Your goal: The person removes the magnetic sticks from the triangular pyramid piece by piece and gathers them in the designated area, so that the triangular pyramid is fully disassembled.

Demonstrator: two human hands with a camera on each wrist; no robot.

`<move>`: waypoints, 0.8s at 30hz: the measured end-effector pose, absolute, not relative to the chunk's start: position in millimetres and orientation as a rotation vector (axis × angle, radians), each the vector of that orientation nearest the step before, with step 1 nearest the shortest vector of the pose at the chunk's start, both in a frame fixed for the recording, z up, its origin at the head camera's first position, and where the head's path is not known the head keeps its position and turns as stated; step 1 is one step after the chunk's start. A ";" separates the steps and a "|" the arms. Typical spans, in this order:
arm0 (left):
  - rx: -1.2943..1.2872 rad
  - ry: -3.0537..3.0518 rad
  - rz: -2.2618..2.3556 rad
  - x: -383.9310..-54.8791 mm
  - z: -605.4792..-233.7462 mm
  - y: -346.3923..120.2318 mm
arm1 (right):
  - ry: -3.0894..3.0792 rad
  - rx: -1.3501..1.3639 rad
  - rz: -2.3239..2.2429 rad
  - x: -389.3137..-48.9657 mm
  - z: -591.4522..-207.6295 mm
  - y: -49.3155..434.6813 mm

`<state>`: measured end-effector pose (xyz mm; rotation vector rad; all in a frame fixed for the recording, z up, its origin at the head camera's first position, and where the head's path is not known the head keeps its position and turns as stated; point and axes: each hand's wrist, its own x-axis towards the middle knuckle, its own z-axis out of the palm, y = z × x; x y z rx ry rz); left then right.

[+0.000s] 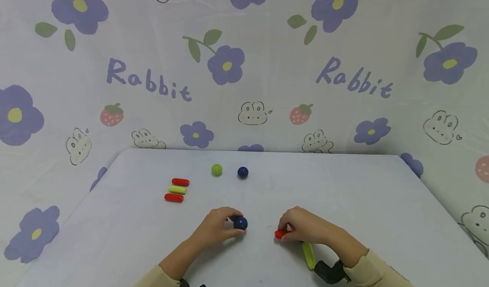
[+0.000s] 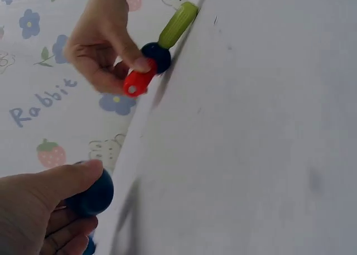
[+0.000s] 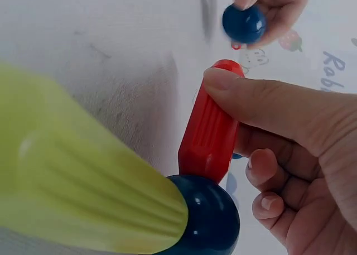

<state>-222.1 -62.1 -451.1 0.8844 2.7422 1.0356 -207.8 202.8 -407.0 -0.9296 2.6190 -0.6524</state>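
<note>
My left hand [image 1: 215, 227] pinches a dark blue ball [image 1: 240, 223] between thumb and fingers, left of my right hand. With thumb and fingers, my right hand [image 1: 305, 226] grips a red rod [image 3: 209, 126] with grooved sides. In the right wrist view the red rod's lower end meets another blue ball [image 3: 209, 216], and a yellow-green rod [image 3: 95, 182] meets that same ball at an angle. From the head view this second ball is hidden behind the right hand, while the yellow-green rod sticks out below it. A gap separates the left hand's ball from the red rod's free end.
Farther back on the white table [image 1: 344, 193] lie a green ball [image 1: 216, 170] and a blue ball [image 1: 243, 172]. To their left, two red rods and a yellow-green rod [image 1: 177, 189] lie in a row. A patterned cloth [image 1: 267, 57] hangs behind the table.
</note>
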 end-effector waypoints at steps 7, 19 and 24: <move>0.650 2.662 1.370 -249.2 -471.5 -18.7 | 2.587 -0.933 -0.691 -209.0 -406.5 206.1; 0.407 2.706 1.806 -308.7 -489.3 41.9 | 2.579 -0.943 -0.709 -206.6 -413.1 203.4; 0.321 2.752 1.879 -323.9 -488.6 58.3 | 2.583 -0.941 -0.688 -209.0 -410.9 206.1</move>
